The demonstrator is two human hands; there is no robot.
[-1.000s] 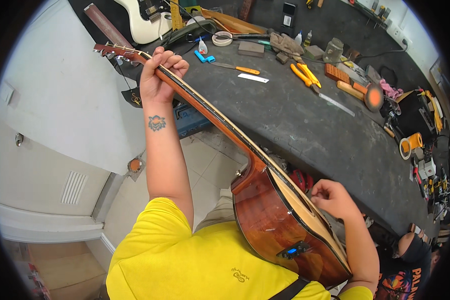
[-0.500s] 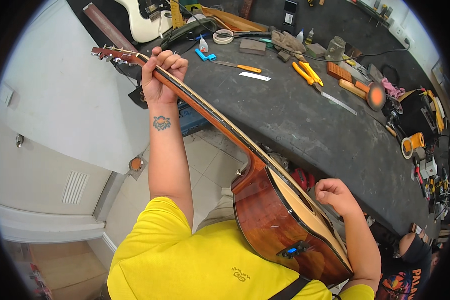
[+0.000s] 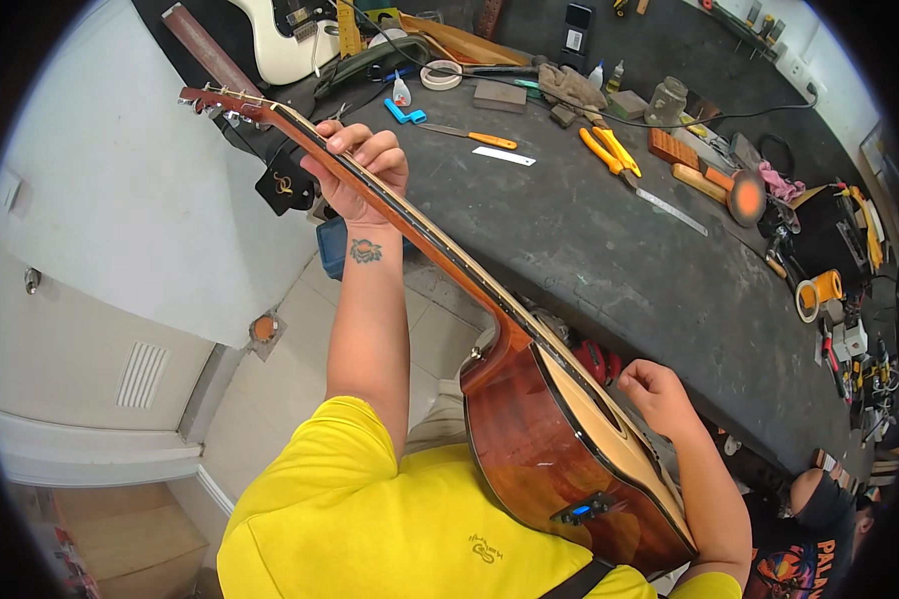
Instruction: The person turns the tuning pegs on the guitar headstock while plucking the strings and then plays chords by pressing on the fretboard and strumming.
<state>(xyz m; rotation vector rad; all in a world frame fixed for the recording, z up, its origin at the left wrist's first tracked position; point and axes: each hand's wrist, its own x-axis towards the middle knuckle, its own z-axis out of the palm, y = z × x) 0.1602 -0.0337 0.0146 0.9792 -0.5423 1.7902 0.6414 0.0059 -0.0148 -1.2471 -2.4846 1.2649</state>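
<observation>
reddish-brown, glossy wood forms the back and side of an acoustic guitar point(image 3: 529, 429), held slantwise across the front of the person's yellow shirt point(image 3: 370, 529), its body resting low toward the right arm and its headstock point(image 3: 235, 103) pointing up to the left. the left hand point(image 3: 378, 152) is clamped around the neck point(image 3: 440, 243) not far below the headstock, thumb on the back and fingers bent over toward the strings. the right hand point(image 3: 659, 395), well apart from the left, is loosely curled beside the pale top of the guitar; i cannot tell whether its fingertips touch the strings or pinch anything. a control panel point(image 3: 582, 509) with a lit blue display sits in the guitar's side, and a black strap point(image 3: 579, 579) crosses the shirt at the lower edge.

beyond the guitar stretches a dark workbench point(image 3: 569, 240). on it, a knife-like tool point(image 3: 489, 141) with an orange handle lies near a white strip point(image 3: 504, 156), and yellow-handled pliers point(image 3: 609, 150) lie near a metal ruler point(image 3: 674, 208). a white electric guitar point(image 3: 290, 45) shows at the upper left, and another person point(image 3: 804, 539) in dark clothing at the lower right.
</observation>
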